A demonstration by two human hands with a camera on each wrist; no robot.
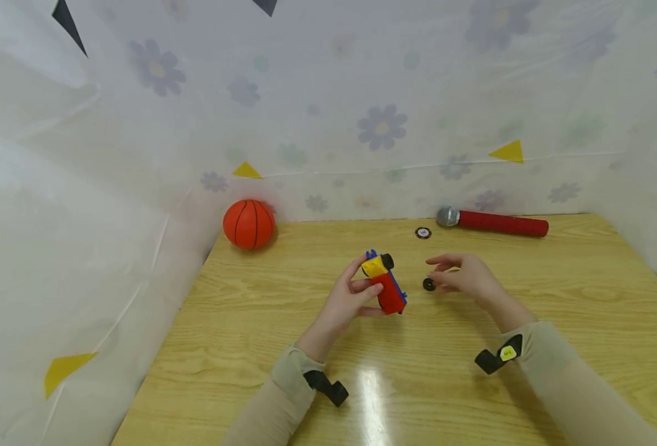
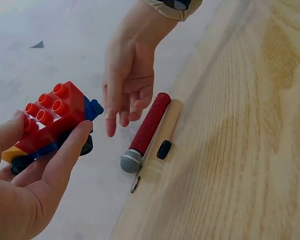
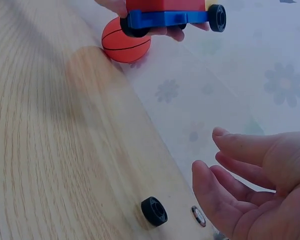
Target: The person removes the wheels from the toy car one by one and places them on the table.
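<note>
My left hand (image 1: 344, 302) grips a toy car (image 1: 388, 291) made of building blocks, thumb on one side and fingers on the other. The car has a red studded block (image 2: 52, 112), a yellow front, a blue base (image 3: 165, 19) and black wheels. It is held tilted above the table. Beside it to the right, my right hand (image 1: 467, 276) hovers with relaxed, slightly bent fingers and a gap between thumb and fingertips (image 3: 205, 175). A loose black wheel (image 3: 154, 211) is on the table just by those fingertips, not held.
An orange basketball (image 1: 248, 224) sits at the table's back left corner. Toward the back right lies a red microphone (image 1: 501, 223) with a grey head, and a round black-and-white chip (image 1: 423, 233) beside it. Flowered sheeting (image 1: 317, 124) hangs behind the wooden table (image 1: 239, 347).
</note>
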